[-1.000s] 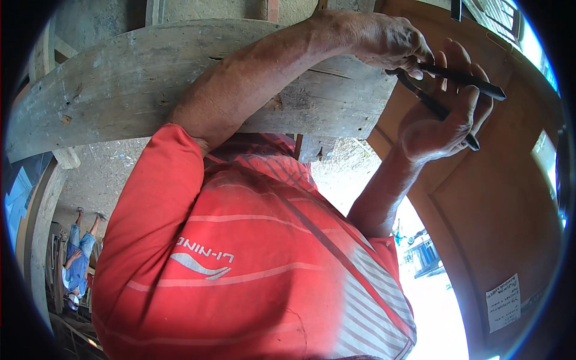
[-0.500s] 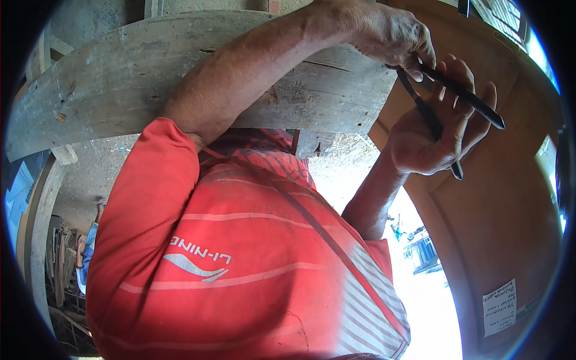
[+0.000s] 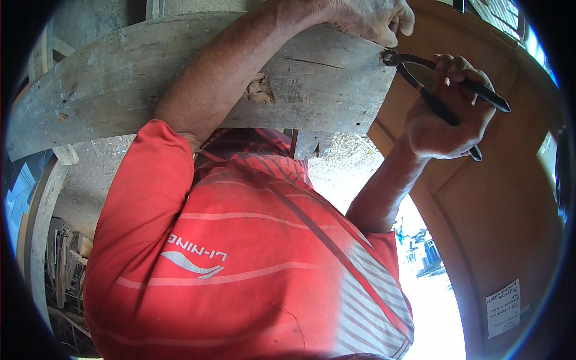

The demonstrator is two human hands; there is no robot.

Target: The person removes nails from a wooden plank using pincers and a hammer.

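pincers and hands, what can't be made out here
Head view: what the pincers bite at the plank end, too small and shaded by the left hand.
Head view: left hand grip, cut off by top edge.
Head view: label on the door, too small.

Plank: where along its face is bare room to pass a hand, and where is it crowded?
Free: the plank face from its left end up to the left forearm, and a smaller patch between that forearm and the right end. Crowded: the right end, with the left hand on the top edge, the pincers at the corner and the right hand on their handles.
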